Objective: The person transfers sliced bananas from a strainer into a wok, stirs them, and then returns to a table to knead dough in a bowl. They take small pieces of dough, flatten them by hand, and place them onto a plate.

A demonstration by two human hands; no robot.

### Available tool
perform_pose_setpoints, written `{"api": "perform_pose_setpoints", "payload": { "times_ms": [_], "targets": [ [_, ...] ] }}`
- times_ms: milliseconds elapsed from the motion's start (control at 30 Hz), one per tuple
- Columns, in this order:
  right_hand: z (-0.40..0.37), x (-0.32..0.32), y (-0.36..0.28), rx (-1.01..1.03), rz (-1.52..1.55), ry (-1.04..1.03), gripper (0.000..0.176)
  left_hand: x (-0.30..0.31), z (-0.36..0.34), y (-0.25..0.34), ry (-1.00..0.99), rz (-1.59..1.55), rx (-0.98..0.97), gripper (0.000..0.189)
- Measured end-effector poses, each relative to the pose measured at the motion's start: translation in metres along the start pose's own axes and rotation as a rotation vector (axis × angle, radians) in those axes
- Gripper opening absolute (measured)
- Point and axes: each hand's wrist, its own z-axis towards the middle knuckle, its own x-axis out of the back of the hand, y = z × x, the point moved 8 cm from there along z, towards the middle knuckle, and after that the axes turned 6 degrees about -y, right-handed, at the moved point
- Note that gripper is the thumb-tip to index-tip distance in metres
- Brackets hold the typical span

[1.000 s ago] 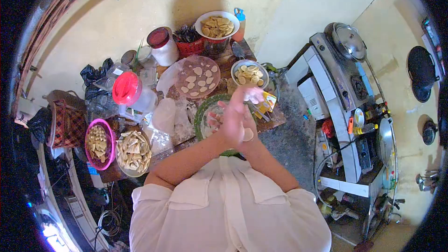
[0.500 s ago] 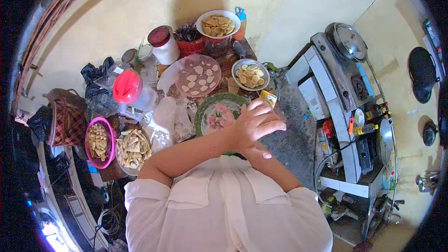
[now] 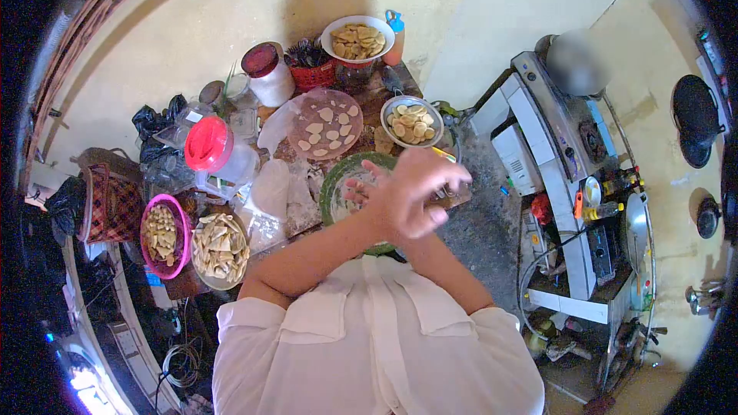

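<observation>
My arms are crossed in front of the white shirt. My left hand (image 3: 421,194) is on the right side, slightly blurred, its fingers curved with a gap to the thumb; I make out nothing held in it. My right hand (image 3: 364,183) reaches out under the left forearm, fingers spread, over a green-rimmed round plate (image 3: 332,184) whose middle looks whitish. Part of the plate is hidden by my arms. Just behind my left hand a bit of a yellow packet (image 3: 443,154) shows. Beyond the plate, a bowl of pale slices (image 3: 412,123) stands near the table edge.
A pinkish round sheet (image 3: 326,124) holds several flat pale pieces. A red-lidded jug (image 3: 209,143), a pink basin (image 3: 184,223) and a bowl of cut strips (image 3: 221,250) stand at left. A white bowl of slices (image 3: 358,40) is at the back, a stove (image 3: 565,119) at right.
My left hand has curled its outstretched fingers toward the thumb and turned. The right hand stays over the plate with little shift. Less of the yellow packet shows now.
</observation>
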Motion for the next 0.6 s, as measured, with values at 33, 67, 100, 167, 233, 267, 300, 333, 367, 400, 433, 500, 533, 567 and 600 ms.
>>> {"api": "perform_pose_setpoints", "payload": {
  "times_ms": [33, 67, 100, 167, 233, 267, 300, 333, 367, 400, 433, 500, 533, 567, 600],
  "targets": [
    [0.004, 0.007, 0.005, -0.008, -0.029, -0.008, 0.082, -0.007, 0.003, 0.005, -0.099, 0.085, 0.012, 0.058],
    [0.005, 0.008, 0.011, -0.065, 0.183, -0.103, 0.074, -0.015, 0.005, 0.011, -0.199, 0.170, 0.025, 0.063],
    [0.008, 0.012, 0.013, -0.068, 0.233, -0.167, 0.074, -0.023, 0.005, 0.014, -0.298, 0.257, 0.038, 0.068],
    [0.012, 0.016, 0.015, -0.075, 0.335, -0.289, 0.074, -0.029, 0.003, 0.015, -0.364, 0.221, 0.091, 0.074],
    [0.008, 0.009, 0.012, -0.078, 0.365, -0.198, 0.077, -0.030, 0.005, 0.020, -0.370, 0.203, 0.067, 0.078],
    [0.007, 0.007, 0.011, -0.078, 0.380, -0.154, 0.079, -0.030, 0.005, 0.024, -0.350, 0.253, 0.032, 0.080],
    [0.007, 0.009, 0.012, -0.077, 0.370, -0.145, 0.078, -0.030, 0.004, 0.028, -0.331, 0.303, -0.005, 0.082],
    [0.006, 0.011, 0.012, -0.075, 0.359, -0.136, 0.077, -0.029, 0.005, 0.032, -0.311, 0.354, -0.043, 0.084],
    [0.005, 0.012, 0.012, -0.073, 0.347, -0.126, 0.077, -0.026, 0.004, 0.028, -0.288, 0.210, -0.040, 0.083],
    [0.004, 0.011, 0.012, -0.075, 0.349, -0.144, 0.075, -0.025, 0.002, 0.019, -0.265, 0.065, -0.036, 0.083],
    [0.004, 0.008, 0.013, -0.077, 0.352, -0.161, 0.073, -0.026, -0.004, 0.009, -0.241, -0.080, -0.031, 0.084],
    [0.001, 0.006, 0.012, -0.061, 0.314, -0.121, 0.068, -0.013, -0.012, -0.024, 0.103, -0.513, 0.137, 0.082],
    [-0.001, 0.002, 0.009, -0.042, 0.270, -0.065, 0.066, -0.004, -0.013, -0.034, 0.271, -0.807, 0.201, 0.081],
    [-0.002, 0.002, 0.006, -0.025, 0.225, -0.010, 0.064, 0.005, -0.016, -0.043, 0.464, -1.063, 0.229, 0.081],
    [-0.002, 0.000, 0.006, -0.009, 0.344, -0.039, 0.065, 0.011, -0.018, -0.044, 0.554, -1.127, 0.220, 0.080]
  ]
}}
